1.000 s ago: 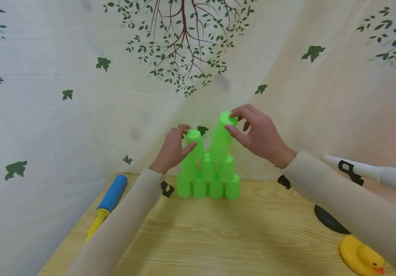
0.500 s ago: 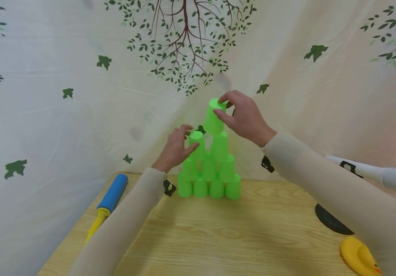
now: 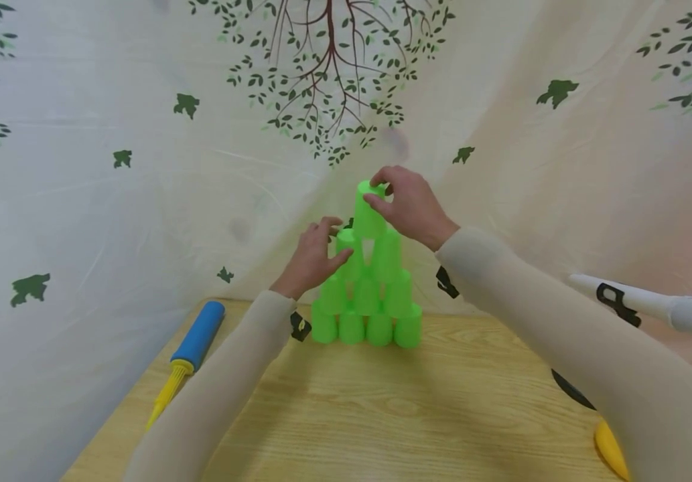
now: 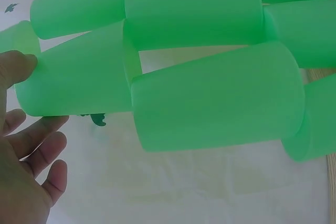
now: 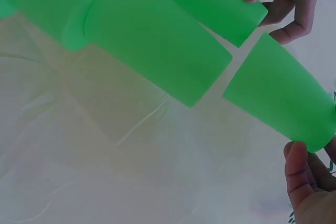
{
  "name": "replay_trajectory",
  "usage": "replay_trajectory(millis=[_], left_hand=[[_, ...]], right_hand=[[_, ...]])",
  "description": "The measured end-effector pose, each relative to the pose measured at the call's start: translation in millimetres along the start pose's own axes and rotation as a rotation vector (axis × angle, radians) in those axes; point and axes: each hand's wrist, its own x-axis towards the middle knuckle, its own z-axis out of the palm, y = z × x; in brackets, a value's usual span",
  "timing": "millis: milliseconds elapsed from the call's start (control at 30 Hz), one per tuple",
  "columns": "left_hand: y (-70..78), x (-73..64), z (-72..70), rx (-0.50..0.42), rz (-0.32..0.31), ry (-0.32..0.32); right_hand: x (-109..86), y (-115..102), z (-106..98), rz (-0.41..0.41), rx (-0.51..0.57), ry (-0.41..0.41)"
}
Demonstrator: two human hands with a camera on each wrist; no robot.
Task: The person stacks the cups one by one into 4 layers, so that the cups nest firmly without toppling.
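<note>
Green upside-down cups (image 3: 352, 329) stand in a stepped pyramid near the table's back edge. My right hand (image 3: 414, 206) pinches one cup (image 3: 370, 213) by its narrow end, thumb on the near side, above the gap between the two cups of the third row. In the right wrist view this held cup (image 5: 283, 95) shows a small space between its rim and the cup (image 5: 163, 40) beneath. My left hand (image 3: 311, 258) holds the left cup (image 4: 79, 77) of the third row, thumb on one side and fingers on the other.
A blue and yellow hand pump (image 3: 199, 335) lies on the wooden table (image 3: 346, 415) at left. To the right are a white microphone (image 3: 665, 304), a black round base (image 3: 571, 389) and a yellow rubber duck (image 3: 609, 448), mostly behind the right sleeve. A printed cloth (image 3: 141, 221) hangs behind.
My right hand lifted the cup off the right third-row cup, moved it left, then lowered it slightly over the middle. The left hand stays at its cup.
</note>
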Motion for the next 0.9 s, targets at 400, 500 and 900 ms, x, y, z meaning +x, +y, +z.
replay_trajectory(millis=[400, 500, 900], left_hand=[[0.1, 0.7, 0.4, -0.024, 0.0, -0.01], [-0.2, 1.2, 0.4, -0.02, 0.004, -0.005], [-1.7, 2.0, 0.7, -0.015, 0.001, -0.009]], right_hand=[[8.3, 1, 10, 0.094, 0.008, -0.045], [9.9, 1, 11, 0.098, 0.006, -0.044], [12.6, 0, 14, 0.113, 0.015, -0.056]])
